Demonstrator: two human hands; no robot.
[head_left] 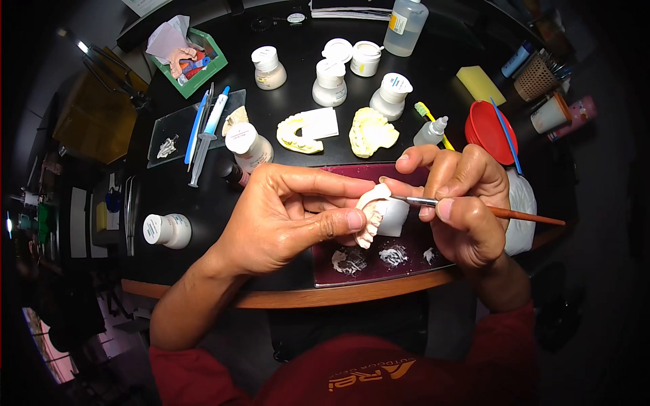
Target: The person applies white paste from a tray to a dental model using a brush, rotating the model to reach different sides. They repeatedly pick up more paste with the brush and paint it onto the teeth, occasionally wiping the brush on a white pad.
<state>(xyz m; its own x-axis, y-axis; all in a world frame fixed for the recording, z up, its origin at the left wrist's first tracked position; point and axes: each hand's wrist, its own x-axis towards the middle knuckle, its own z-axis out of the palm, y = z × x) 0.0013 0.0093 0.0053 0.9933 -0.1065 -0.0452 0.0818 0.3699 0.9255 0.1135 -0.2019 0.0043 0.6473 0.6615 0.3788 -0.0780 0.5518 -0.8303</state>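
Observation:
Between its thumb and fingers, my left hand (291, 213) holds a white dental arch piece (370, 216) with a row of teeth along it. My right hand (470, 203) pinches a brush (511, 214) with a reddish-brown handle and metal ferrule; the brush's tip meets the upper end of the arch. Below the hands lies a dark red tray (325, 271) with white powdery heaps (393, 255) on it. A white square (393, 218) shows behind the arch, partly covered by it.
Yellowish dental models (372, 131) stand beyond my hands, with several white-lidded jars (330, 84) around them. A red bowl (484, 128) sits at the right and a green box (206, 74) at the back left. One jar (167, 231) is left of my left forearm.

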